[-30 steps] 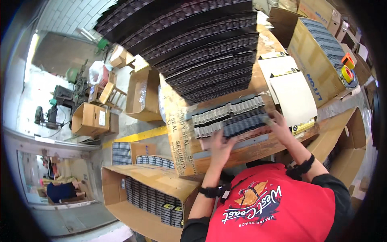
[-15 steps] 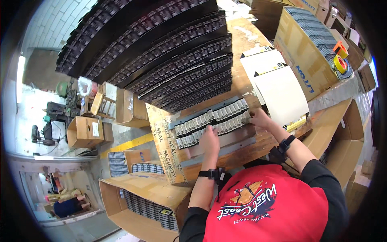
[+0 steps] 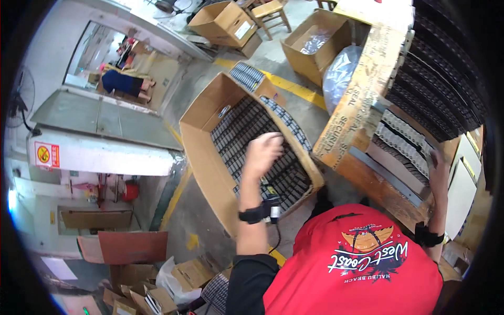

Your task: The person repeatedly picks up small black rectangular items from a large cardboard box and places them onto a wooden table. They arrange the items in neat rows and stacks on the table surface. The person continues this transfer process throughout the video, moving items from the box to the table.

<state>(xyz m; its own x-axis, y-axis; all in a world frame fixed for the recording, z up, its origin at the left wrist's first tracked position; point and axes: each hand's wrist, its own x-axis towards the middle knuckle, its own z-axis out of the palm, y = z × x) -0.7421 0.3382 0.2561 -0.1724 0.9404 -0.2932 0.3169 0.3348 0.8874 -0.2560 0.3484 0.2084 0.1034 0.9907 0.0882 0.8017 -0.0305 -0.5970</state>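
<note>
My left hand [image 3: 263, 153] is over a large open carton [image 3: 206, 153] packed with rows of small dark-and-silver packaged pieces [image 3: 239, 128]. Its fingers are loosely bent and apart, and nothing shows in them. On the wooden bench [image 3: 349, 173], two rows of clear-and-black packaged pieces [image 3: 401, 134] lie side by side along a metal strip [image 3: 386, 176]. At their far right end is my right hand [image 3: 438, 164], by the rows; its fingers are dark and partly hidden.
Tall stacked black display rows [image 3: 446, 68] rise at the bench's back right. White card sheets [image 3: 462, 181] lie to the right. Behind the carton stand a smaller box of packed pieces [image 3: 247, 76] and an open box with clear plastic [image 3: 315, 44]. Another person [image 3: 123, 84] is far left.
My view has swung left. My left hand has left the rows on the bench and moved over the carton. My right hand stays by the right end of the rows.
</note>
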